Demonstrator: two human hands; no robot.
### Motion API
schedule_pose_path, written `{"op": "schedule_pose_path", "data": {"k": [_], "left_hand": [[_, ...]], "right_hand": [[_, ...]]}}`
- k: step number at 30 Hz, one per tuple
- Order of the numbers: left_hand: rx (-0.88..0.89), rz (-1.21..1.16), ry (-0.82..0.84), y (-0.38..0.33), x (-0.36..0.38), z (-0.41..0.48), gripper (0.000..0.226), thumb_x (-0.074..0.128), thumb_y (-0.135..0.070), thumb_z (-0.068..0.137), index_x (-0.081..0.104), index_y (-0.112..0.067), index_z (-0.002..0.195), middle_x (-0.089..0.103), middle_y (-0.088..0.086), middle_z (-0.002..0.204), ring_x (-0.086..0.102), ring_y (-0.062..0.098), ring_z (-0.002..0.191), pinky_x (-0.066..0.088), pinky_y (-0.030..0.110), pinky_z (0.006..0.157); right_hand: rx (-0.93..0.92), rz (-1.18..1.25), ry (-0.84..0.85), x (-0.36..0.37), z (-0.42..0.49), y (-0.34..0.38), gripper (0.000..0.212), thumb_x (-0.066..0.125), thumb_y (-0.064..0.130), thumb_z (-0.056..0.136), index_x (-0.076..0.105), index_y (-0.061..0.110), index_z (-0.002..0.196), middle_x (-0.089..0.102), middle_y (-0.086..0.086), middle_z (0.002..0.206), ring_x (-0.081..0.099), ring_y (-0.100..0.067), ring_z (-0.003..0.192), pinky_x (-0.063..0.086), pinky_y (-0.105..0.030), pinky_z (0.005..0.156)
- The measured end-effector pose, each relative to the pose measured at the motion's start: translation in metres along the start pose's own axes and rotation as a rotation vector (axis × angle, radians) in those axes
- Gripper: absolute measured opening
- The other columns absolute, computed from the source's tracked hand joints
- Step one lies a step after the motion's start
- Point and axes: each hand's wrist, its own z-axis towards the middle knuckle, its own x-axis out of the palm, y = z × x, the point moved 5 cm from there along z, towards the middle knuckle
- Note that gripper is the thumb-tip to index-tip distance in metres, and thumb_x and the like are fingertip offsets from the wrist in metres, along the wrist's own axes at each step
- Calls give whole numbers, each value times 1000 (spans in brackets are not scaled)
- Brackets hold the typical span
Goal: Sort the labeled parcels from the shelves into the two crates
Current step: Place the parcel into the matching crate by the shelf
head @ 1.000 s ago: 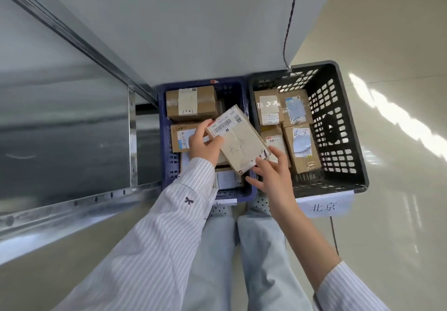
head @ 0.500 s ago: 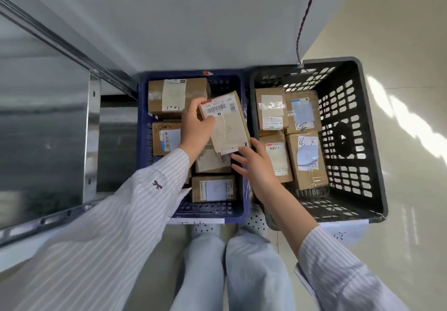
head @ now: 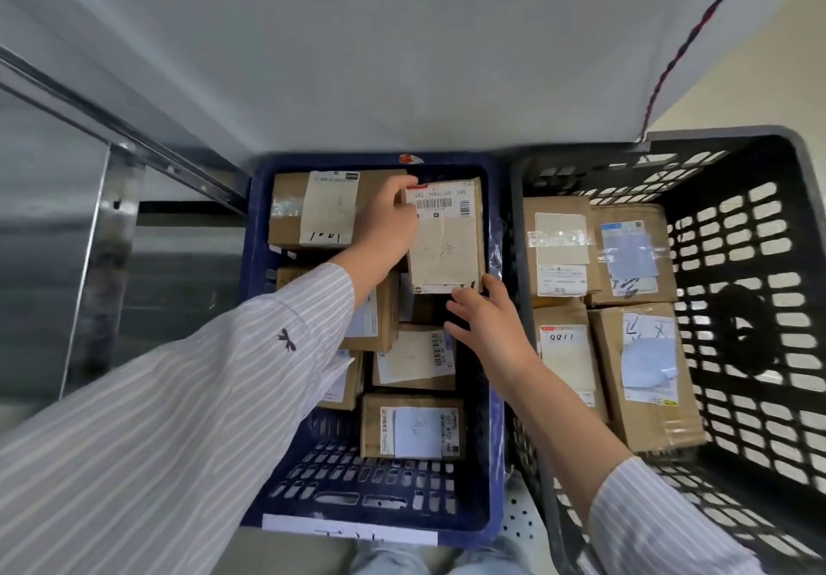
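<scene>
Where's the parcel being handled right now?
Head view: the parcel is in the far right corner of the blue crate, beside a big box, left hand gripping it, right hand at its near edge.

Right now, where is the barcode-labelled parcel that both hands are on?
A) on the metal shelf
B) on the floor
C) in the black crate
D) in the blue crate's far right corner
D: the parcel is inside the blue crate at its far right corner, the left hand gripping its left edge, the right hand at its near edge.
</scene>
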Motion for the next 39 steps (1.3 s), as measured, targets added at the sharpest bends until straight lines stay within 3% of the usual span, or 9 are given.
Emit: {"op": "schedule_pose_path", "data": {"k": [5, 11, 14, 16, 21, 26, 29, 35, 39], "left_hand": [[12, 68, 74, 17, 16, 20, 42, 39, -7, 98, 38, -21, 138, 55, -1, 112, 51, 0, 73, 47, 15, 59], [15, 52, 41, 30, 34, 32, 46, 38, -5, 97, 35, -20, 141, 56, 1, 123, 56, 6, 81, 47, 15, 57], [48, 164, 73, 29, 54, 37, 63, 42, -7, 95, 14, -21, 150, 43, 5, 139, 55, 19, 110, 51, 24, 79], [53, 239, 104, 29, 67, 35, 78, 45, -4, 91, -1, -25, 151, 22, 8, 151, 41, 23, 126, 45, 36, 98], [-34, 195, 162, 52, 78, 42, 74, 40, 2, 91, 3, -20, 152, -4, 1, 157, 16, 22, 142, 25, 31, 114], [-54, 153, 229, 67, 83, 52, 63, 34, 6, 93, 15, -12, 150, -5, -2, 159, 8, 20, 145, 18, 31, 117], [-2, 175, 231, 66, 82, 55, 61, 33, 10, 93, 15, -4, 149, -7, 2, 159, 8, 22, 145, 19, 33, 117], [30, 409, 301, 63, 76, 53, 60, 37, 5, 92, 15, 0, 148, -12, 1, 158, 7, 23, 145, 19, 33, 117], [4, 444, 346, 73, 70, 49, 69, 38, 2, 94, -1, -5, 150, -21, -3, 156, 2, 19, 146, 17, 26, 113]], "right_hand": [[26, -44, -15, 2, 28, -18, 54, 47, 15, 97, 23, 18, 146, 46, 1, 135, 45, -20, 126, 40, -40, 107], [99, -33, -136, 5, 57, -37, 60, 53, 22, 92, 25, 13, 145, 45, 2, 133, 41, -17, 119, 34, -43, 110], [122, -11, -160, 6, 68, -37, 59, 54, 22, 93, 27, 10, 143, 45, 1, 122, 43, -17, 111, 37, -33, 101], [120, -1, -181, 6, 75, -35, 63, 54, 24, 93, 25, 9, 146, 43, -3, 132, 42, -20, 122, 37, -34, 104], [142, -15, -172, 7, 86, -34, 71, 52, 21, 94, 12, 9, 151, 30, -7, 151, 35, -23, 135, 33, -38, 111], [122, -27, -185, 6, 108, -30, 47, 43, 5, 93, 36, 3, 139, 54, -10, 122, 50, -17, 97, 40, -18, 65], [85, -35, -209, 7, 117, -31, 43, 35, 2, 93, 40, 3, 136, 52, -2, 94, 47, -11, 75, 34, -16, 55], [30, -122, -276, 8, 106, -44, 52, 39, 0, 91, 33, 2, 142, 48, -11, 135, 46, -23, 118, 38, -31, 95], [-187, -501, -323, 11, 94, -35, 44, 40, -7, 87, 37, -5, 130, 42, -15, 134, 45, -27, 117, 34, -21, 85]]}}
